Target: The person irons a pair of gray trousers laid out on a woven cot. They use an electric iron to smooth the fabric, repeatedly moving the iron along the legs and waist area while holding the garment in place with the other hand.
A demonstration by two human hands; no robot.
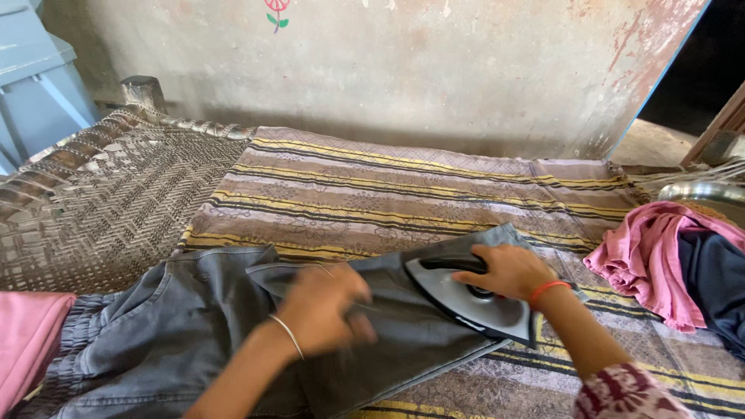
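Right hand [508,271] wrapped around the iron [473,299], nose pointing away, left hand [326,310] flat on the grey trousers [194,326] just beside it.

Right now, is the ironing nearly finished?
Not yet. The right hand grips the iron on the grey trousers, and the left hand presses the cloth flat. The waistband end looks rumpled. A pile of pink and dark clothes lies beside them, not ironed.
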